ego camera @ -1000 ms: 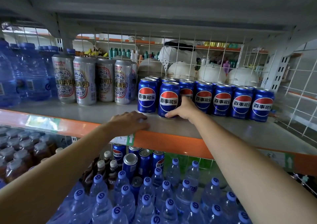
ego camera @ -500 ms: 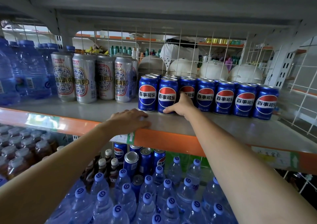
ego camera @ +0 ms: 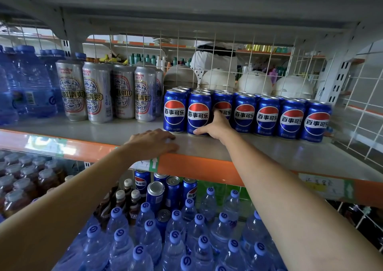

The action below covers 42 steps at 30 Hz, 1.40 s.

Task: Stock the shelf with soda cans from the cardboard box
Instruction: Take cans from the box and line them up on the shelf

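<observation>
A row of blue Pepsi cans (ego camera: 267, 117) stands on the grey shelf (ego camera: 259, 152), with more cans behind it. My right hand (ego camera: 215, 125) grips the second can from the left (ego camera: 198, 111), thumb at its base and fingers round its right side. This can stands in line with the front row. My left hand (ego camera: 153, 144) lies flat, palm down, on the shelf's front edge, holding nothing. The cardboard box is out of view.
Tall silver cans (ego camera: 97, 92) stand left of the Pepsi row, with big water jugs (ego camera: 31, 84) further left. A white wire grid (ego camera: 207, 63) backs the shelf. Below are water bottles (ego camera: 176, 239), more Pepsi cans (ego camera: 172, 192) and brown bottled drinks (ego camera: 18, 183).
My right hand has pushed the second can back from the shelf front into line with the front row. The left hand has stayed on the shelf edge.
</observation>
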Each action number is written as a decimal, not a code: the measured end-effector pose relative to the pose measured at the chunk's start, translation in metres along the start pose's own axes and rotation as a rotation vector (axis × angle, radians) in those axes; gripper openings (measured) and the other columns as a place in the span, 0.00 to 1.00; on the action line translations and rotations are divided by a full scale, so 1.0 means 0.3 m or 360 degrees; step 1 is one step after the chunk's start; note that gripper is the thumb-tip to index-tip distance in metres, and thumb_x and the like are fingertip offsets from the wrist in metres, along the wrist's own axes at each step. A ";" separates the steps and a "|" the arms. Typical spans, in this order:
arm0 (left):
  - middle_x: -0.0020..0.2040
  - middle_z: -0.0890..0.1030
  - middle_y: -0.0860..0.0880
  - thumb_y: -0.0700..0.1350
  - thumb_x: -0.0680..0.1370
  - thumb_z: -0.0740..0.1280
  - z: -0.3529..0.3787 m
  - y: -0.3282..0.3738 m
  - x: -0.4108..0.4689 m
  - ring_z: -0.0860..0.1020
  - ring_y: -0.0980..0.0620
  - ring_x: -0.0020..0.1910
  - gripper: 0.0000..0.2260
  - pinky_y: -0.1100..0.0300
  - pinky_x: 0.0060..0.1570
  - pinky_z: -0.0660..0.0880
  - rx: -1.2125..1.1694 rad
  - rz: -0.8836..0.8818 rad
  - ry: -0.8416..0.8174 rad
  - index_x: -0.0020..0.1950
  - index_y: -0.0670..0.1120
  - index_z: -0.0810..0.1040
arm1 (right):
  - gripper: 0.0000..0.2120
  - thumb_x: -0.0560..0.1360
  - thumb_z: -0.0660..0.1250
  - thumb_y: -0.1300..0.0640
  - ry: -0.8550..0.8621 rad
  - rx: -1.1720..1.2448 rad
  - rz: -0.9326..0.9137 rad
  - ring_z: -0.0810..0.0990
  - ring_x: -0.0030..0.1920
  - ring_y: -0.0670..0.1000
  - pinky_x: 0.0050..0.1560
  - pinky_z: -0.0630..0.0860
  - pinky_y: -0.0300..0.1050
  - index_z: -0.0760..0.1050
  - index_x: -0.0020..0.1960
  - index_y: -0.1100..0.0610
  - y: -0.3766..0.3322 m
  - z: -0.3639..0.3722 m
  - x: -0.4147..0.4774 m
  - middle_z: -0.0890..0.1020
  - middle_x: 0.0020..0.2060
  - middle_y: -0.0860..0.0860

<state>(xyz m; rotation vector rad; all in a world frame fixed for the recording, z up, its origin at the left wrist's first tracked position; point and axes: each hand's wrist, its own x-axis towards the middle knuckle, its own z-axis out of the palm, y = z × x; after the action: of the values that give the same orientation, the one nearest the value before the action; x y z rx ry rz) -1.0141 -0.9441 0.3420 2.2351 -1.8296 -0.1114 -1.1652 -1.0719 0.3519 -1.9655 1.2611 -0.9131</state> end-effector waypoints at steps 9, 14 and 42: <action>0.70 0.67 0.53 0.61 0.77 0.58 0.000 -0.003 -0.009 0.68 0.49 0.67 0.21 0.53 0.64 0.65 -0.0009 0.0023 0.0013 0.69 0.59 0.66 | 0.34 0.66 0.77 0.57 -0.0014 -0.0046 0.0006 0.73 0.62 0.56 0.54 0.69 0.44 0.64 0.66 0.61 -0.014 0.003 -0.029 0.73 0.64 0.56; 0.71 0.67 0.52 0.60 0.78 0.58 -0.001 -0.003 -0.013 0.68 0.49 0.67 0.20 0.53 0.64 0.65 -0.0026 0.0035 0.0014 0.69 0.58 0.67 | 0.35 0.66 0.77 0.55 0.0008 -0.0103 -0.0009 0.73 0.62 0.56 0.51 0.68 0.43 0.64 0.66 0.61 -0.018 -0.005 -0.044 0.73 0.64 0.56; 0.72 0.65 0.52 0.59 0.80 0.51 0.105 0.253 -0.145 0.63 0.49 0.70 0.22 0.49 0.70 0.53 0.0107 0.0219 0.0189 0.71 0.54 0.64 | 0.34 0.75 0.47 0.32 0.0007 -0.1384 -0.0336 0.68 0.68 0.56 0.67 0.63 0.55 0.57 0.74 0.52 0.229 -0.364 -0.474 0.67 0.71 0.54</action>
<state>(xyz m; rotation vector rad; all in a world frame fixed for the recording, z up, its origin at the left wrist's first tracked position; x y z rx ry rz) -1.1025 -0.9199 0.3255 2.1020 -1.9416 0.1071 -1.3311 -0.9785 0.3282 -2.7953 1.6459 -0.4754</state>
